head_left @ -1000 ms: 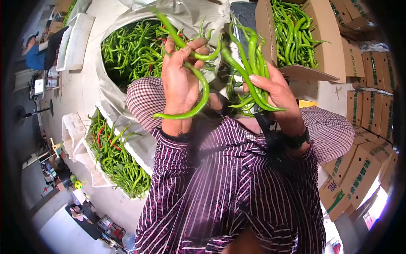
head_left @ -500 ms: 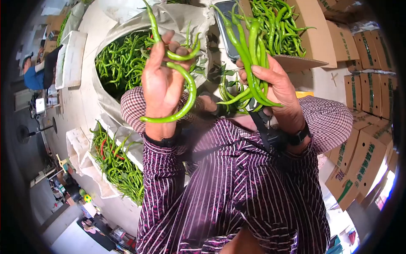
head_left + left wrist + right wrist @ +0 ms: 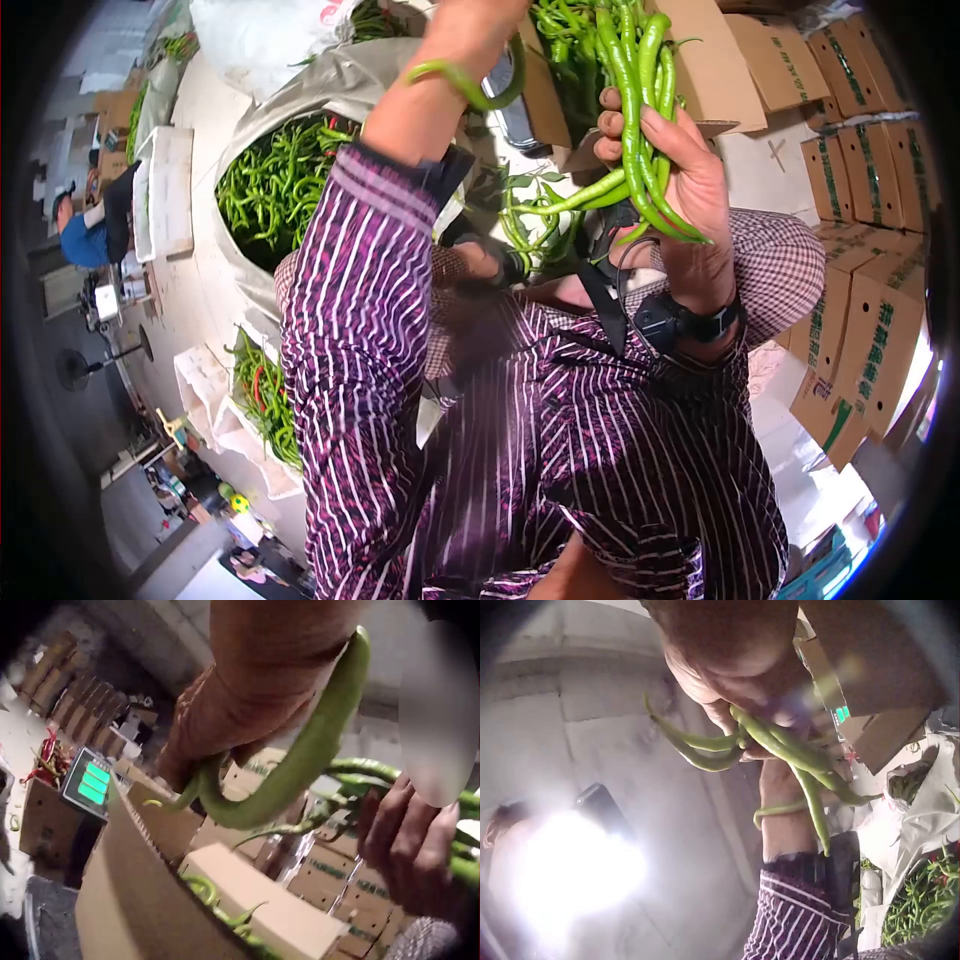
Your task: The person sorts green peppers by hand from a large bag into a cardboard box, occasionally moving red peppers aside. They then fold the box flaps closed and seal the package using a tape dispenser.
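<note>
Head: left hand (image 3: 478,22) cut off at top edge, curved pepper (image 3: 450,72) across its wrist. Right hand (image 3: 694,178) clamped on glossy bunch (image 3: 632,115), near cardboard box (image 3: 712,60); sack (image 3: 335,85) left of box. Left wrist: left hand clamped on curved pepper, fingertips hidden. Right wrist: bunch gripped, glare (image 3: 577,870) lower left.

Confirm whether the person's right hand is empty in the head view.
No, the right hand grips a bunch of long green peppers, with its thumb lying across them.
</note>
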Available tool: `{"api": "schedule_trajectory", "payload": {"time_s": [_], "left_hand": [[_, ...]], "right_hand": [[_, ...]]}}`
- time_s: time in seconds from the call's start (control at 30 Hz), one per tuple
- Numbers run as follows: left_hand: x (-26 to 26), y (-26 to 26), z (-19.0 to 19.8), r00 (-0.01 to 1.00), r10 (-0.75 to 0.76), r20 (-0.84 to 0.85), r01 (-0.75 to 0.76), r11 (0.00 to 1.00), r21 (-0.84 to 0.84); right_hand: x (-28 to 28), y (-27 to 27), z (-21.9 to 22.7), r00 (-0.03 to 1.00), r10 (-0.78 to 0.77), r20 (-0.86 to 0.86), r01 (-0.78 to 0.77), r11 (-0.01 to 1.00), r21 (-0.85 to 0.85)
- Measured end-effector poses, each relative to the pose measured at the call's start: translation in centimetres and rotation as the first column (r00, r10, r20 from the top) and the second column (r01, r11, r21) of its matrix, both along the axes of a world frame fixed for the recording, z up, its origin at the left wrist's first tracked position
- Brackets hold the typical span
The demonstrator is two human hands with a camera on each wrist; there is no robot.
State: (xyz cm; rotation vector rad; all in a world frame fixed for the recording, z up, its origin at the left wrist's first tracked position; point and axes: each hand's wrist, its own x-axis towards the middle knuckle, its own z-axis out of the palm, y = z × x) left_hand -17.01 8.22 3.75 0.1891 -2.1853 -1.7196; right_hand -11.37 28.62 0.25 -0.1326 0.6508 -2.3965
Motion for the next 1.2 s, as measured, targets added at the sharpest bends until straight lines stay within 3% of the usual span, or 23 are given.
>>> {"api": "schedule_trajectory", "payload": {"time_s": [0.03,0.1,0.17,0.27,0.37,0.4,0.43,0.47,0.5,0.57,0.63,0.7,0.77,0.8,0.83,0.87,0.9,0.93,0.97,1.03,1.1,1.17,1.2], "left_hand": [[-0.9,1.0,-0.9,0.994,0.063,-0.086,-0.094,0.896,-0.434],[-3.8,-0.2,-3.0,0.961,-0.140,0.237,0.269,0.656,-0.705],[-4.7,-0.5,-4.0,0.907,-0.217,0.362,0.415,0.617,-0.669],[-5.5,0.3,-4.9,0.950,-0.162,0.265,0.311,0.520,-0.796],[-6.4,1.8,-1.1,0.957,-0.052,0.284,0.153,0.926,-0.345],[-7.2,1.7,-1.7,0.996,-0.008,0.092,0.048,0.898,-0.438],[-8.2,1.0,-3.3,0.996,-0.016,0.088,0.054,0.895,-0.442],[-9.2,0.3,-5.5,0.978,-0.077,0.193,0.106,0.983,-0.149],[-9.8,0.0,-6.6,0.947,-0.161,0.277,0.119,0.980,0.162],[-7.4,0.8,-5.3,0.941,-0.143,0.307,0.044,0.950,0.309],[-6.3,-0.4,-4.9,0.906,-0.395,0.153,0.133,0.608,0.783],[-4.7,1.8,-3.0,0.948,-0.277,0.158,0.054,0.626,0.778],[-4.1,2.7,-2.3,0.950,-0.312,0.022,0.155,0.532,0.832],[-4.1,3.2,-3.4,0.932,-0.348,0.100,0.124,0.568,0.814],[-3.7,3.7,-4.6,0.875,-0.475,0.093,0.245,0.601,0.761],[-2.7,3.9,-6.1,0.929,-0.260,0.263,0.158,0.922,0.354],[-1.2,4.6,-6.0,0.955,0.012,0.297,0.034,0.988,-0.149],[-1.8,4.7,-6.4,0.946,-0.052,0.320,0.083,0.993,-0.084],[0.1,4.2,-3.9,0.996,0.083,0.016,-0.076,0.961,-0.265],[2.6,5.2,0.4,0.995,-0.091,-0.025,0.093,0.995,0.048],[4.6,7.6,2.7,0.965,-0.252,0.068,0.237,0.956,0.175],[5.2,9.3,3.1,0.940,-0.339,0.024,0.327,0.922,0.208],[4.9,9.4,3.6,0.955,-0.294,0.036,0.273,0.923,0.272]], "right_hand": [[-0.1,0.2,0.1,0.999,-0.034,0.003,0.034,0.999,0.023],[-0.4,0.7,0.4,0.997,-0.070,-0.013,0.070,0.997,0.036],[-0.9,1.4,0.3,0.994,-0.109,-0.024,0.110,0.993,0.049],[-1.2,2.0,0.1,0.983,-0.167,-0.079,0.176,0.976,0.128],[-1.5,2.0,0.2,0.981,-0.183,-0.061,0.190,0.973,0.131],[-1.6,2.3,0.6,0.976,-0.210,-0.066,0.217,0.966,0.143],[-1.7,2.7,1.0,0.968,-0.229,-0.104,0.243,0.959,0.147],[-1.8,3.2,1.5,0.956,-0.255,-0.146,0.279,0.944,0.175],[-1.9,3.8,1.7,0.943,-0.275,-0.187,0.311,0.928,0.204],[-2.2,4.8,1.6,0.929,-0.330,-0.166,0.347,0.933,0.090],[-2.4,5.6,1.8,0.910,-0.366,-0.194,0.381,0.923,0.045],[-2.2,5.6,2.3,0.905,-0.381,-0.189,0.401,0.912,0.084],[-2.2,5.1,2.6,0.902,-0.388,-0.190,0.413,0.903,0.117],[-2.2,4.8,2.4,0.909,-0.366,-0.199,0.398,0.904,0.155],[-2.0,4.6,2.5,0.915,-0.348,-0.205,0.387,0.901,0.194],[-1.9,4.3,3.0,0.922,-0.344,-0.177,0.372,0.914,0.162],[-1.7,4.1,3.0,0.917,-0.341,-0.205,0.382,0.900,0.210],[-1.6,4.0,3.4,0.895,-0.369,-0.250,0.427,0.870,0.247],[-1.4,3.8,3.8,0.871,-0.393,-0.295,0.472,0.835,0.283],[-1.6,3.3,4.1,0.844,-0.392,-0.366,0.522,0.756,0.394],[-2.0,1.8,5.2,0.714,-0.212,-0.667,0.690,0.375,0.619],[-2.3,-0.1,3.5,0.487,-0.059,-0.872,0.822,0.369,0.434],[-1.9,-0.9,4.3,0.511,0.014,-0.860,0.803,0.349,0.483]]}}
